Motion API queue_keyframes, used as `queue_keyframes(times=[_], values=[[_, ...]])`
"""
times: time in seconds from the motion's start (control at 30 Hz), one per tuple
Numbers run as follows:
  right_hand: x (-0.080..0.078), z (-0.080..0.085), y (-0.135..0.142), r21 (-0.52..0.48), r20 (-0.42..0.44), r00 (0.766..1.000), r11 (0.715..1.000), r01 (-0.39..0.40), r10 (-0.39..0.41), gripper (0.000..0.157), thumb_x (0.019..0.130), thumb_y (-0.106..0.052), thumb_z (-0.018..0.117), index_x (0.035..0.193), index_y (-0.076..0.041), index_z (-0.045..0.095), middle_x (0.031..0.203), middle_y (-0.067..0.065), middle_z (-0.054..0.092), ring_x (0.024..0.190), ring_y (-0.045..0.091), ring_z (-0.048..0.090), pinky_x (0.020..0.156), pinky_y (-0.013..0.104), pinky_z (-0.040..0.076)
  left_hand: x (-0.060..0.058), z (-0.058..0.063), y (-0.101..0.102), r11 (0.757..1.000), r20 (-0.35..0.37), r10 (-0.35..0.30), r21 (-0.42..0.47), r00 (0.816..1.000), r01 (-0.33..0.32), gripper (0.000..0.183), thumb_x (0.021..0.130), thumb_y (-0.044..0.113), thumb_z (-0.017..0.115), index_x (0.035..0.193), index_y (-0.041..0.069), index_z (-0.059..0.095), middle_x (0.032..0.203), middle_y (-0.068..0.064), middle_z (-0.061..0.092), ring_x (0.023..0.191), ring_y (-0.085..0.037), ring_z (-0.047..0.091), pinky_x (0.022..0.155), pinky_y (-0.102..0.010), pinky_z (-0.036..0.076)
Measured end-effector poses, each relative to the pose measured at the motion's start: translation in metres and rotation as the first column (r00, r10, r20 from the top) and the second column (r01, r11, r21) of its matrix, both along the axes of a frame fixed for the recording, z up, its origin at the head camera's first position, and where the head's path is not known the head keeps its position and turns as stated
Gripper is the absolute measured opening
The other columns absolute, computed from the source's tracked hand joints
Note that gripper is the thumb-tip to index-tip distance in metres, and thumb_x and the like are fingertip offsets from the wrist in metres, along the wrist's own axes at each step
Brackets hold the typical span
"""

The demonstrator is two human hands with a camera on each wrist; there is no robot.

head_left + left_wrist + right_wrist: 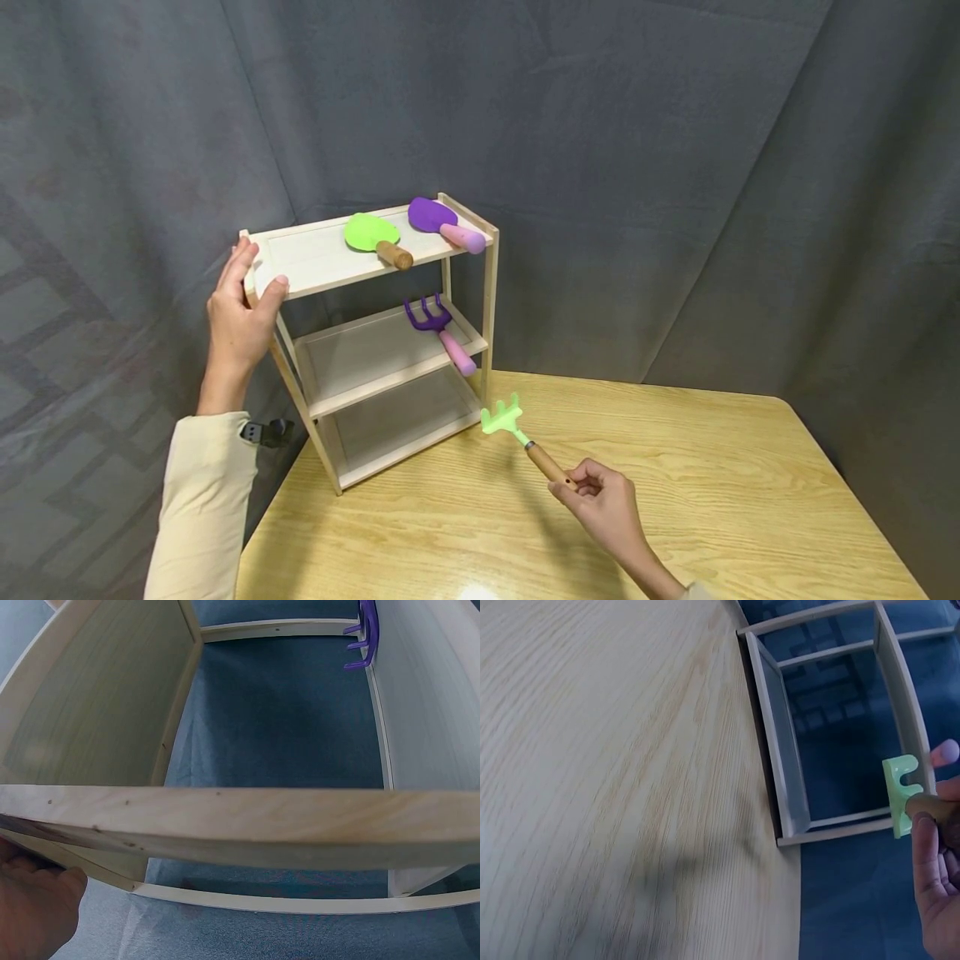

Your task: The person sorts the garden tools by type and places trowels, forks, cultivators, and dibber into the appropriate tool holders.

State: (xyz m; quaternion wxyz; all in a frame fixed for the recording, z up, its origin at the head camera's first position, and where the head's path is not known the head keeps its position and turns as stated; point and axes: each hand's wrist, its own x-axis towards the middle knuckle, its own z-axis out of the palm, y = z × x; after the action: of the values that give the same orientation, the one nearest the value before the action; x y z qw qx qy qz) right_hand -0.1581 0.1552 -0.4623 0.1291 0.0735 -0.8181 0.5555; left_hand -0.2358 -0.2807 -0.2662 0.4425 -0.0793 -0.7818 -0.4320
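Note:
My right hand (pixel 603 508) pinches the end of the wooden handle of a small light-green hand rake (pixel 501 417), its prongs pointing toward the shelf, above the table. In the right wrist view, the rake head (pixel 897 791) overlaps the shelf's edge. My left hand (pixel 242 317) grips the top left end of a three-tier wooden shelf (pixel 307 258), thumb over the front corner. On the top tier lie a green trowel (pixel 367 232) with a wooden handle and a purple trowel (pixel 432 216) with a pink handle. A purple hand rake (pixel 429 320) rests on the middle tier, handle sticking out past the front edge.
The shelf stands at the left of a light wooden table (pixel 705 467). Its bottom tier (pixel 405 421) sits low, close over the tabletop. Behind everything hangs a dark grey curtain (pixel 600 167). On the left wrist is a black strap (pixel 266 432).

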Motion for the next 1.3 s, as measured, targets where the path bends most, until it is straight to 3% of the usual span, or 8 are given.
queue_keyframes(times=[0.83,1.03,1.3], values=[[0.011,0.01,-0.028,-0.071,0.062,0.988,0.988,-0.14,0.144,0.017,0.072,-0.003,0.083,0.075,-0.005,0.066,0.069,-0.001,0.065,0.053,0.011,0.059,0.047,0.022,0.05,0.0,0.0,0.001,1.0,0.014,-0.004,0.009,1.0,0.004,0.064,0.086,0.025,0.062,0.14,-0.006,0.046,0.151,-0.012,0.038,0.141,-0.016,0.027,0.112,-0.023,0.018],[0.014,0.015,-0.039,-0.074,0.039,0.989,0.988,-0.136,0.14,0.016,0.073,0.003,0.08,0.076,-0.002,0.065,0.069,0.001,0.066,0.051,0.008,0.059,0.045,0.022,0.05,-0.001,0.0,0.001,1.0,0.01,-0.007,0.012,1.0,0.006,0.064,0.086,0.025,0.062,0.139,-0.007,0.047,0.151,-0.013,0.038,0.141,-0.017,0.028,0.112,-0.023,0.019],[0.03,0.048,-0.057,-0.143,-0.093,0.983,0.975,-0.17,0.158,0.017,0.071,0.011,0.077,0.074,0.0,0.064,0.068,0.005,0.065,0.05,0.007,0.059,0.042,0.02,0.049,-0.001,-0.001,0.0,1.0,0.001,-0.004,0.008,1.0,0.004,0.065,0.086,0.026,0.063,0.139,-0.007,0.047,0.15,-0.013,0.038,0.14,-0.015,0.028,0.112,-0.024,0.019]])
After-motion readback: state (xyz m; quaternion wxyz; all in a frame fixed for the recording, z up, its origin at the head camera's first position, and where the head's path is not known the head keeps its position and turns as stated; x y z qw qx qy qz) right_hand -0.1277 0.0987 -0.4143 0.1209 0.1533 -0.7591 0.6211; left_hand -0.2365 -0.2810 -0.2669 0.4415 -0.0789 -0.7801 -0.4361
